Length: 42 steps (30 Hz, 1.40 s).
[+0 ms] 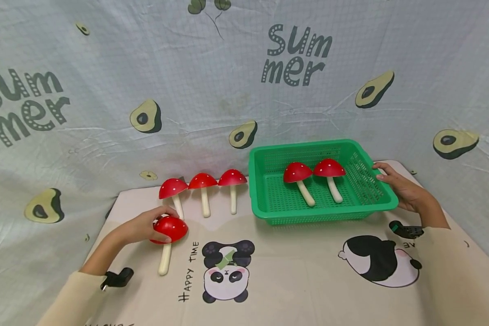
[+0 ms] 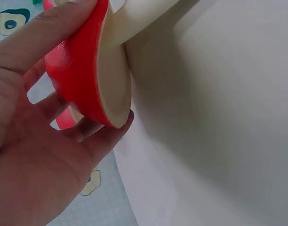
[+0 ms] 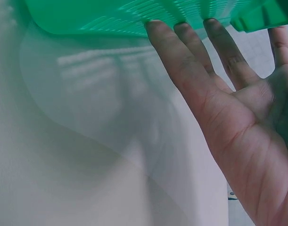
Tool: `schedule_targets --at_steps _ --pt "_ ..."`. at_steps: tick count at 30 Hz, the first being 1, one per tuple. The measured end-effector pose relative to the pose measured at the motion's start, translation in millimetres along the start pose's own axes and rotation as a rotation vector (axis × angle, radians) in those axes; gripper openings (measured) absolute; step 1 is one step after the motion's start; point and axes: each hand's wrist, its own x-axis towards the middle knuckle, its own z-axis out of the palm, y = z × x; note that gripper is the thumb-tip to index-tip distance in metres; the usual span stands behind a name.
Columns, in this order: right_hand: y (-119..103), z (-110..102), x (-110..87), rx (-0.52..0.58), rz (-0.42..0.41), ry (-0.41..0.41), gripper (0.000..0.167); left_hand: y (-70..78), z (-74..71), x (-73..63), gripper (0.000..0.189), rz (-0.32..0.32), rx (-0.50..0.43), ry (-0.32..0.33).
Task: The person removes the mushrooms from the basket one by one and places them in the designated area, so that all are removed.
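Note:
My left hand (image 1: 146, 227) grips a toy mushroom by its red, white-dotted cap (image 1: 173, 229). Its cream stem (image 1: 165, 260) points toward the front of the table. The left wrist view shows the thumb and fingers of the hand (image 2: 49, 136) around the cap (image 2: 78, 70). On the right, my other hand (image 1: 403, 188) is at the side of a green plastic basket (image 1: 269, 213). Its fairly straight fingers (image 3: 179, 63) touch the basket's slotted wall (image 3: 134, 16) in the right wrist view. Inside the basket lie two mushrooms (image 1: 298, 173) (image 1: 329, 168).
Three more mushrooms (image 1: 173, 187) (image 1: 203, 180) (image 1: 232, 177) form a row at the back of the table, left of the basket. A cloth with panda prints (image 1: 227, 283) covers the table (image 1: 297, 271). Behind rises a pale curtain (image 1: 195, 104) printed with avocados.

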Motion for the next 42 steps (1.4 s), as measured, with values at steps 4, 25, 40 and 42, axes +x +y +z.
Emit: schedule_targets --at_steps 4,25,40,42 --pt "0.1 -1.2 -0.1 -0.001 -0.011 0.000 0.028 -1.0 2.4 -0.9 0.057 -0.010 -0.003 0.005" --pt "1.3 -4.3 0.2 0.015 -0.021 -0.063 0.028 6.0 4.5 -5.9 0.061 -0.033 0.042 0.000" --pt "1.7 -2.6 1.2 0.016 -0.014 -0.033 0.028 17.1 -5.5 -8.6 0.052 -0.010 0.080 -0.017" --pt "1.7 -2.4 0.5 0.015 -0.014 -0.029 0.027 18.4 -6.7 -8.6 0.053 -0.011 0.076 -0.013"
